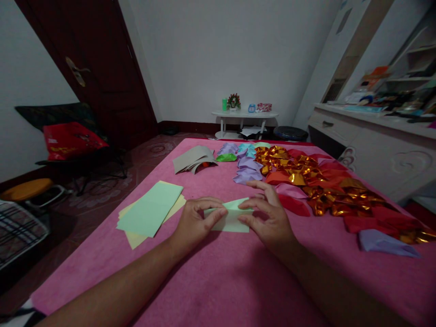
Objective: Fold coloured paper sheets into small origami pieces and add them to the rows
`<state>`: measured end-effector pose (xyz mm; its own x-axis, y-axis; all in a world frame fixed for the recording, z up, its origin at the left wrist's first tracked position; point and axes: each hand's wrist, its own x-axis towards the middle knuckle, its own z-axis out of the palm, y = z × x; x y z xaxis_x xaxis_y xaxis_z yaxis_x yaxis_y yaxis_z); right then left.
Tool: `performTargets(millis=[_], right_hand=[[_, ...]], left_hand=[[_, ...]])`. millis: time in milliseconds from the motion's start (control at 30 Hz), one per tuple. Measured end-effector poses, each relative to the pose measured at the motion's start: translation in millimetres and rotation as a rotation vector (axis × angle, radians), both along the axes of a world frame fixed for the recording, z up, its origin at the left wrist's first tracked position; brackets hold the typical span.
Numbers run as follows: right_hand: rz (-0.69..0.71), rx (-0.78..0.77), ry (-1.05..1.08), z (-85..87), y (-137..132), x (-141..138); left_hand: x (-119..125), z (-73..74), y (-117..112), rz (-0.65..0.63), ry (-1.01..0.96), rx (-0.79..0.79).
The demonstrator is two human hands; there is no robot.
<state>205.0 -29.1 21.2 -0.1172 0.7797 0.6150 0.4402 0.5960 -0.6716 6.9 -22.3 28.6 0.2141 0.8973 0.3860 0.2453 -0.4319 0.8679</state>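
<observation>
A pale green sheet of paper, partly folded along its upper edge, is held up between both hands over the pink cloth. My left hand pinches its left end between thumb and fingers. At the other end, my right hand grips the paper with thumb and index finger, its other fingers raised. Left of my hands lies a stack of green paper sheets with yellow sheets showing beneath.
Grey sheets lie at the far left of the pink-covered table. Folded gold foil pieces, red pieces and purple pieces cover the right side. A single purple piece sits near the right edge.
</observation>
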Motion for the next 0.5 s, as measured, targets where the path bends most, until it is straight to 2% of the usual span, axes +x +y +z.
performTargets(millis=[200, 333, 500], right_hand=[[0.035, -0.003, -0.005, -2.5, 1.6, -0.4], [0.047, -0.037, 0.037, -3.0, 2.0, -0.1], [0.103, -0.147, 0.215, -3.5, 3.4, -2.0]], left_hand=[[1.2, -0.6, -0.6, -0.081, -0.037, -0.036], [1.8, -3.6, 0.8, -0.104, -0.033, 0.071], [-1.1, -5.2, 0.8, -0.107, -0.008, 0.259]])
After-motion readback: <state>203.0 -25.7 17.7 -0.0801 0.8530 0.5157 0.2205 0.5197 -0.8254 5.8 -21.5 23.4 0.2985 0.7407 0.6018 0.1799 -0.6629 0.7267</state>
